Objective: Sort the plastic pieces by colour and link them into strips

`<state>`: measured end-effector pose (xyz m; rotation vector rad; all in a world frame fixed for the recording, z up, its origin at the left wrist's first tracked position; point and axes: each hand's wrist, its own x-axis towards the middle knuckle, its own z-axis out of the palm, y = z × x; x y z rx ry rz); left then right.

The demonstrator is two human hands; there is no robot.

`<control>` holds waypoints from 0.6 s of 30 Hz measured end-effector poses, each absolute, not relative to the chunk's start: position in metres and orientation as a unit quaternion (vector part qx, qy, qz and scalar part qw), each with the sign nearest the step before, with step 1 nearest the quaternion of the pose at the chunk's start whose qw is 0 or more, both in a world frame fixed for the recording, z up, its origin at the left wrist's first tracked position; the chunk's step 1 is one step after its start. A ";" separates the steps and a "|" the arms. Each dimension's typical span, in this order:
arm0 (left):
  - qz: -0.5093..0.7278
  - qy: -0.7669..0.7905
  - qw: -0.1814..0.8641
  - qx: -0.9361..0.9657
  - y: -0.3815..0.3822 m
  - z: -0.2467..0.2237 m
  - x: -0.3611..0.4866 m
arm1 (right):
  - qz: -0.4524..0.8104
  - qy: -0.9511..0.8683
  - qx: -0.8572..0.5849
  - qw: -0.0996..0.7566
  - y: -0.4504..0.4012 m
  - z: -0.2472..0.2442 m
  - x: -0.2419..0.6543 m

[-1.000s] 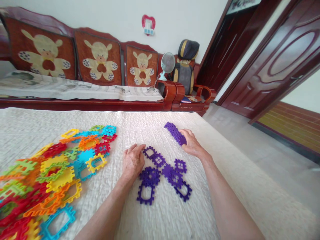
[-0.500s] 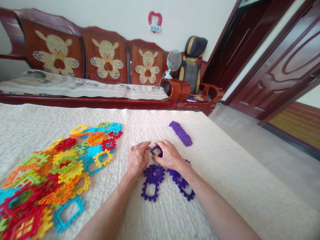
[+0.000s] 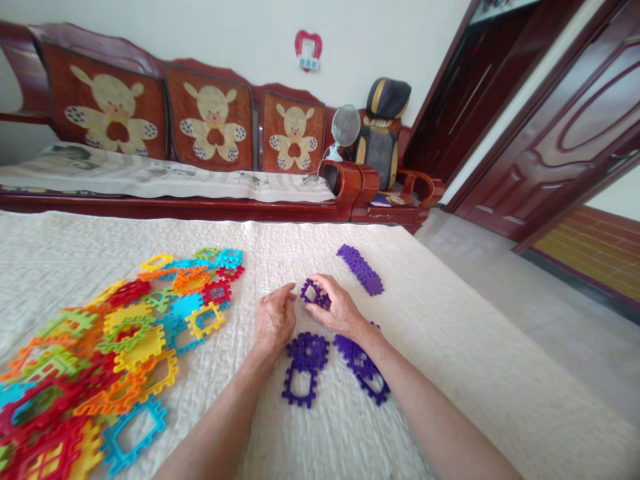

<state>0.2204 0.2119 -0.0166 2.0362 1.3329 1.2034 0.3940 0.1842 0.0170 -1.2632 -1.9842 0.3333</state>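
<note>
My right hand [image 3: 340, 310] is closed on purple interlocking plastic tiles [image 3: 311, 292], gripping them between thumb and fingers just above the cloth. To their left, my left hand [image 3: 276, 317] is empty, its index finger and thumb pointing toward the held tiles without touching them. Below the hands lies a group of purple tiles [image 3: 307, 352], a frame-shaped one at its near end. Another purple group [image 3: 357, 360] rests beneath my right wrist, which partly hides it. Farther off to the right lies a joined purple strip [image 3: 360, 269].
A heap of red, orange, yellow, green and blue tiles [image 3: 135, 333] spreads over the left of the white quilted cloth [image 3: 435, 333]. Beyond the table stand a wooden sofa [image 3: 225, 210] with bear cushions, a small fan [image 3: 345, 125] and a padded armchair [image 3: 379, 153].
My left hand's fingers have drawn slightly away from the held tiles. My right hand has turned them a little, so more of them shows. The view has tilted slightly upward.
</note>
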 end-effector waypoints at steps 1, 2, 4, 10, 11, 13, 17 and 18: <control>0.432 0.479 0.211 0.734 0.212 -0.017 0.220 | 0.129 -0.778 -0.490 0.371 0.184 0.018 0.395; 0.432 0.480 0.210 0.734 0.212 -0.017 0.220 | 0.126 -0.783 -0.487 0.366 0.184 0.018 0.396; 0.430 0.481 0.210 0.735 0.212 -0.016 0.220 | 0.123 -0.794 -0.479 0.355 0.184 0.020 0.397; 0.430 0.479 0.226 0.731 0.211 -0.013 0.220 | 0.121 -0.804 -0.465 0.351 0.183 0.018 0.398; 0.428 0.475 0.233 0.733 0.211 -0.012 0.221 | 0.120 -0.806 -0.463 0.348 0.183 0.018 0.397; 0.421 0.473 0.240 0.736 0.210 -0.011 0.221 | 0.115 -0.813 -0.458 0.340 0.183 0.017 0.396; 0.426 0.485 0.233 0.727 0.211 -0.011 0.221 | 0.131 -0.795 -0.472 0.358 0.184 0.019 0.395; 0.429 0.488 0.228 0.725 0.211 -0.012 0.221 | 0.145 -0.778 -0.483 0.375 0.184 0.020 0.396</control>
